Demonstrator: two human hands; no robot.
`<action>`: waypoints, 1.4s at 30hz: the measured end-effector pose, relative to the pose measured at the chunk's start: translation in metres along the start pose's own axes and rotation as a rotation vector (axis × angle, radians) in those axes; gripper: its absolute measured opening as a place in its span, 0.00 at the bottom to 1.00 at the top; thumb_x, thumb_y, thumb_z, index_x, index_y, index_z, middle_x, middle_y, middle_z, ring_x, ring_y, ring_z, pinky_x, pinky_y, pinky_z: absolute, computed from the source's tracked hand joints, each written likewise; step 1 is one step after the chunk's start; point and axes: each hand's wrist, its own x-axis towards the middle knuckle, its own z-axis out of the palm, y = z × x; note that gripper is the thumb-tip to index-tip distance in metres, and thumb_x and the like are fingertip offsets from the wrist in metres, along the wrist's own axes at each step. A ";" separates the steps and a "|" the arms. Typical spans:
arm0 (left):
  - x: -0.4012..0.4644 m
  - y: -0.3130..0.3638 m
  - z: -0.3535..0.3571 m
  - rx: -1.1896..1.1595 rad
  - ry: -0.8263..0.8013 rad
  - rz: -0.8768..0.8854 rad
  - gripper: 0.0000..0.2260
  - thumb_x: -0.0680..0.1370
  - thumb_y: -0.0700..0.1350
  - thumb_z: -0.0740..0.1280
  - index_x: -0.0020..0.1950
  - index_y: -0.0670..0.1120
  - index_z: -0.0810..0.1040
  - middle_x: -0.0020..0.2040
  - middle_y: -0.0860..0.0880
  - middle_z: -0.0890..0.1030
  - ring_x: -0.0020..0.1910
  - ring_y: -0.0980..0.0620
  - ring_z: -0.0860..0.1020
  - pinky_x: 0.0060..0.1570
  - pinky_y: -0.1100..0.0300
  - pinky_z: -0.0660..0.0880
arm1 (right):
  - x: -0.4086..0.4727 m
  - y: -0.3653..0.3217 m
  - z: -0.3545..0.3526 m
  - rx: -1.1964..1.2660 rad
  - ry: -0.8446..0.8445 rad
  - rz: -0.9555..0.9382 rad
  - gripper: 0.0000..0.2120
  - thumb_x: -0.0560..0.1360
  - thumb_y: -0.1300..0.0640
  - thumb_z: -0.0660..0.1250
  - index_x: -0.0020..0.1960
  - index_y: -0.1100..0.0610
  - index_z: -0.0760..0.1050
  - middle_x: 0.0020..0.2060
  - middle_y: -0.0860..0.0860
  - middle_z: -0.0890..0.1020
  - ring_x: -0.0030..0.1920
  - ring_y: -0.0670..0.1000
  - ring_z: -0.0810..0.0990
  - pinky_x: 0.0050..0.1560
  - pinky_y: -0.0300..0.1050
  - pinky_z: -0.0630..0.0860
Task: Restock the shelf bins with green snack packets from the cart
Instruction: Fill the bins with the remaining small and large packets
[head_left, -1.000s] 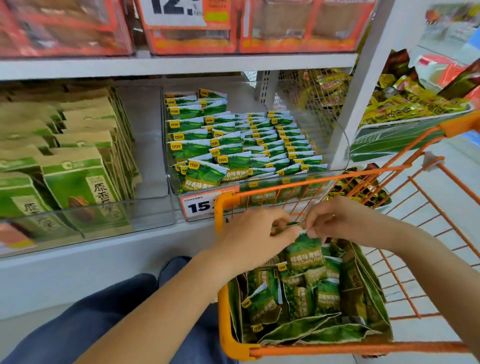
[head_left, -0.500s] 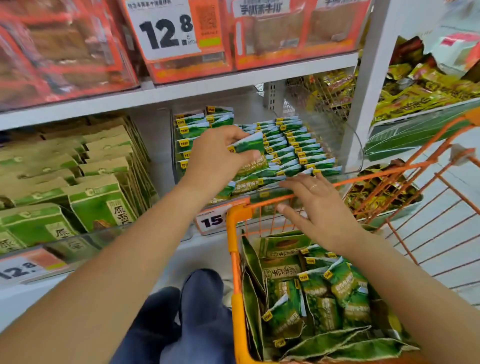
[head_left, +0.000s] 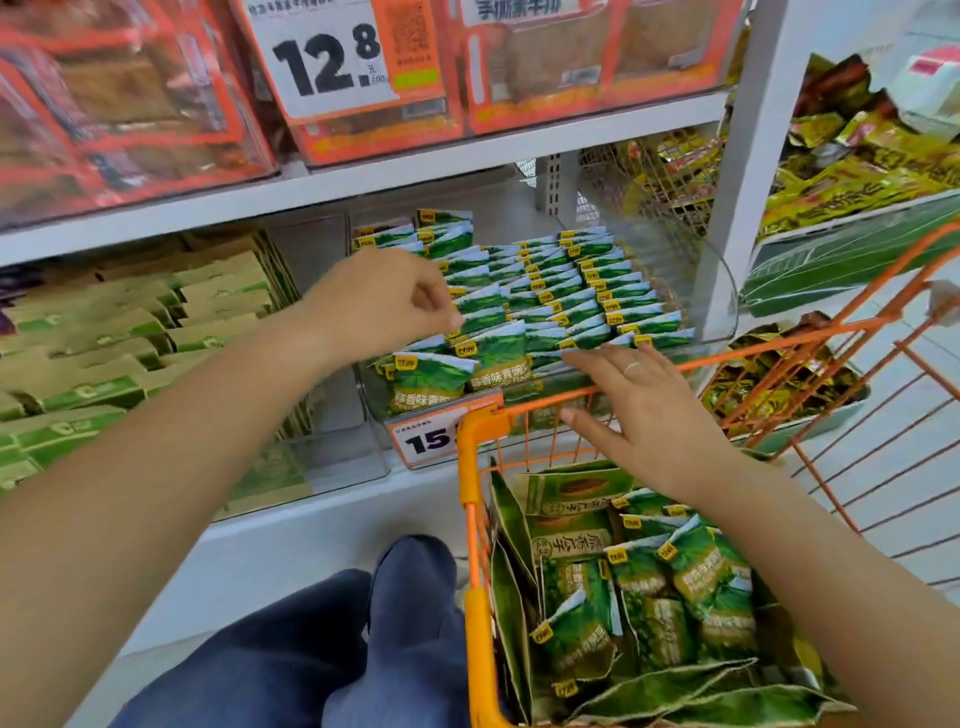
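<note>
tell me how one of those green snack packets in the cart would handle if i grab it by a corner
Probably light and crinkly: the green snack packets in the orange cart look like thin, puffy foil pouches. Held by a corner, one would likely dangle yet hold its shape. The glossy film may be a bit slippery. It won't roll; the packets in the shelf bin stand only by leaning together.

Packets (head_left: 540, 291) stand in rows in the bin (head_left: 395, 415) behind the cart (head_left: 480, 431), which holds loose packets (head_left: 639, 587).

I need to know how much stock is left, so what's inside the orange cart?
The cart holds a loose pile of green snack packets. Its bottom and any packets buried underneath are covered.
</note>
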 end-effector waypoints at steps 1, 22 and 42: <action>-0.006 -0.003 0.000 0.077 -0.064 0.024 0.10 0.73 0.59 0.70 0.47 0.54 0.81 0.42 0.59 0.80 0.45 0.57 0.78 0.52 0.56 0.72 | 0.001 0.000 0.000 0.000 -0.002 0.000 0.28 0.77 0.39 0.53 0.69 0.55 0.70 0.60 0.53 0.78 0.63 0.57 0.75 0.69 0.59 0.62; -0.020 -0.015 0.016 0.349 -0.074 0.048 0.12 0.77 0.59 0.65 0.53 0.54 0.81 0.49 0.53 0.80 0.54 0.49 0.71 0.57 0.53 0.60 | 0.003 0.003 -0.001 -0.013 -0.055 0.018 0.29 0.75 0.37 0.51 0.68 0.52 0.70 0.58 0.52 0.78 0.62 0.56 0.75 0.69 0.57 0.62; -0.021 -0.007 0.010 0.432 0.006 -0.116 0.11 0.72 0.59 0.72 0.48 0.54 0.82 0.46 0.54 0.79 0.56 0.48 0.72 0.62 0.53 0.61 | 0.003 0.001 -0.006 0.025 -0.095 0.035 0.27 0.74 0.42 0.57 0.69 0.53 0.70 0.60 0.52 0.78 0.64 0.56 0.74 0.72 0.57 0.58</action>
